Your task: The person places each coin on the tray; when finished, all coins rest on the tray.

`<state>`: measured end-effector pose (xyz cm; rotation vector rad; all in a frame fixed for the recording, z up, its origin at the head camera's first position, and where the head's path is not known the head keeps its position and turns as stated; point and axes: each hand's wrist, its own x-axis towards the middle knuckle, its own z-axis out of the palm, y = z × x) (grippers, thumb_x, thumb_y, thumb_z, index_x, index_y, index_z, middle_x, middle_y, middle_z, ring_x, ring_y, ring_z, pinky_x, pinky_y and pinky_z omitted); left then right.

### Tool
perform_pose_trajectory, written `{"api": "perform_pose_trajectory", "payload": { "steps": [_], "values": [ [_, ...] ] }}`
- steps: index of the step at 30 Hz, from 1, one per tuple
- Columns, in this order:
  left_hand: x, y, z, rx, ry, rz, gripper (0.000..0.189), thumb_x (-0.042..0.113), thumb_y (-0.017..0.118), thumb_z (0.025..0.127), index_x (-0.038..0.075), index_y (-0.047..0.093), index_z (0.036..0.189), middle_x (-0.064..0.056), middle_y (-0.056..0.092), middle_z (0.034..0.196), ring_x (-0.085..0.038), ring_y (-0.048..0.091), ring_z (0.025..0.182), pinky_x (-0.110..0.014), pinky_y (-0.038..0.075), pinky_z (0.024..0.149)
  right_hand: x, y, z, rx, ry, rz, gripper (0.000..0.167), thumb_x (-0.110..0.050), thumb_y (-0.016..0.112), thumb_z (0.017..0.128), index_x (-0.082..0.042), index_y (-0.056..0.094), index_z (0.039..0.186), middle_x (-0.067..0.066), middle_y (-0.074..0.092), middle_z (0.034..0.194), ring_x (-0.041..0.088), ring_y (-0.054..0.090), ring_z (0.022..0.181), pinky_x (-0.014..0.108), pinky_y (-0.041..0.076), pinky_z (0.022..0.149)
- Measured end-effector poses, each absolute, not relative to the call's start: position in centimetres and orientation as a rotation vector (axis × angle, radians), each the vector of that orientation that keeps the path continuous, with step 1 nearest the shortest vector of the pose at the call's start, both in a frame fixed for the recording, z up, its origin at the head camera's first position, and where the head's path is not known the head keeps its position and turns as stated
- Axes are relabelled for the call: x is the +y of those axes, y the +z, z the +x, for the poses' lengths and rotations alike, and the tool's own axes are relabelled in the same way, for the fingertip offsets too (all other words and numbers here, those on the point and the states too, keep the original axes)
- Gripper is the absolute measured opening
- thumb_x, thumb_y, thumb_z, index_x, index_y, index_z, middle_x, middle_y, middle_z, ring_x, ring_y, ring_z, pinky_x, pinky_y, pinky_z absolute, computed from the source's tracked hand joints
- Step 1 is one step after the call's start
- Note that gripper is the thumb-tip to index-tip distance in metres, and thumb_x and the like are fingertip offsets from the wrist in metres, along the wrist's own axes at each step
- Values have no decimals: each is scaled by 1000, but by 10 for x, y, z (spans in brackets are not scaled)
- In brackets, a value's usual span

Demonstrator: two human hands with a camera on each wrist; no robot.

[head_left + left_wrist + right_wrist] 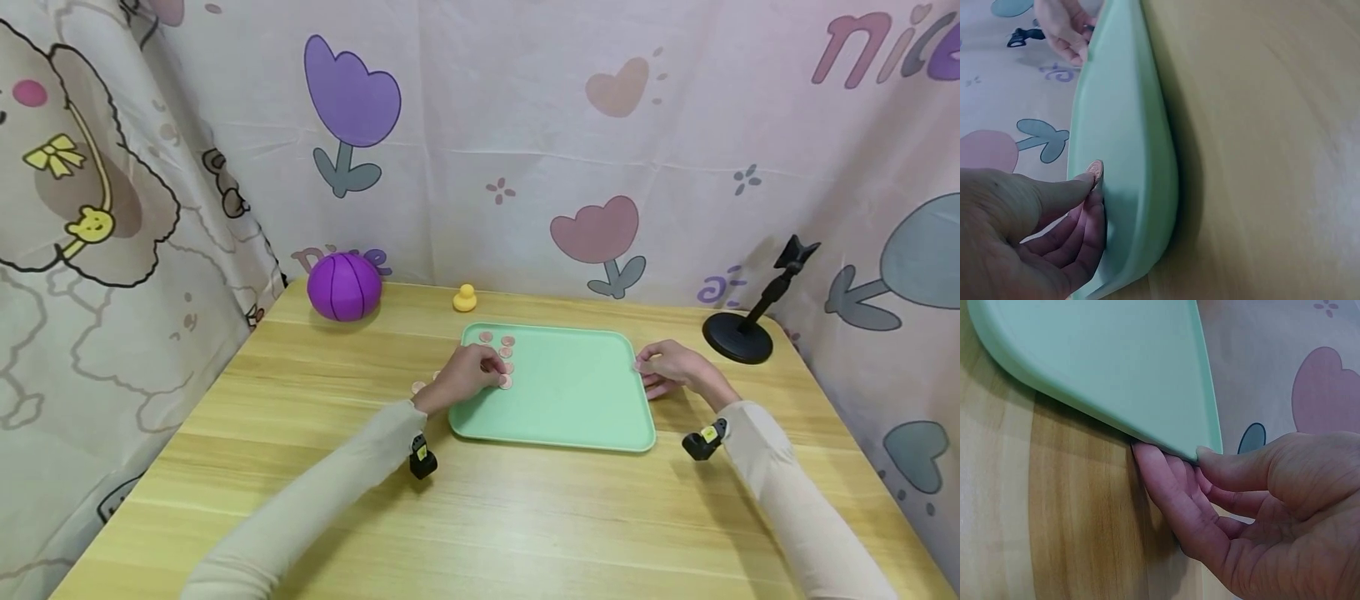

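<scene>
A mint-green tray [570, 392] lies on the wooden table, with several copper-coloured coins [486, 337] in its upper left part. Over the tray's left side, my left hand [468, 372] pinches a coin [1095, 169] between thumb and fingers, close to the tray's surface. My right hand [670, 367] holds the tray's right rim. In the right wrist view, the thumb of that right hand [1229, 500] lies on top of the rim and its fingers curl underneath. Left of the tray, more coins [417, 387] lie on the table, partly hidden behind my left hand.
At the back left of the table [510, 517] sits a purple ball [345, 287], and a small yellow rubber duck [465, 298] stands behind the tray. A black stand [738, 337] with a round base is at the back right. A printed curtain [480, 167] hangs behind the table.
</scene>
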<state>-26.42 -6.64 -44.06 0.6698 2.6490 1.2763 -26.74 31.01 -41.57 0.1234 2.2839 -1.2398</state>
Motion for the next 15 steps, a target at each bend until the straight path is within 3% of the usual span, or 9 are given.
{"api": "perform_pose_trajectory", "payload": {
  "steps": [6, 15],
  "values": [
    [-66, -441, -263, 2678, 1250, 744, 9, 1, 80, 90, 1, 72, 86, -6, 70, 81, -12, 57, 74, -22, 47, 69, 310, -416, -269, 2282, -1229, 125, 24, -6, 50, 109, 12, 51, 126, 10, 63, 92, 14, 66, 79, 36, 65, 76],
    [-78, -433, -264, 2660, 1335, 690, 5, 1, 76, 93, 0, 75, 98, -9, 73, 96, -19, 65, 88, -28, 55, 78, 311, -416, -270, 2266, -1252, 114, 22, -3, 49, 109, 13, 50, 124, 9, 66, 92, 13, 68, 80, 36, 65, 76]
  ]
}}
